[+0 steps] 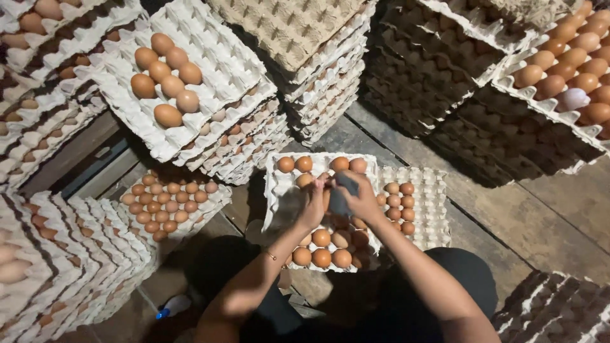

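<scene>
Both hands meet over the far half of a white tray (274, 190) lying straight ahead of the person. The right hand (361, 198) grips a grey cloth (343, 190); the left hand (312, 202) closes on an egg (306, 181), touching the cloth. The two hands are equally near the egg, whose long axis cannot be told. Beyond the fingers sit four eggs in the tray's far row; nearer the wrists, about seven more. Just right of the right hand, a second tray (432, 209) holds some ten eggs.
</scene>
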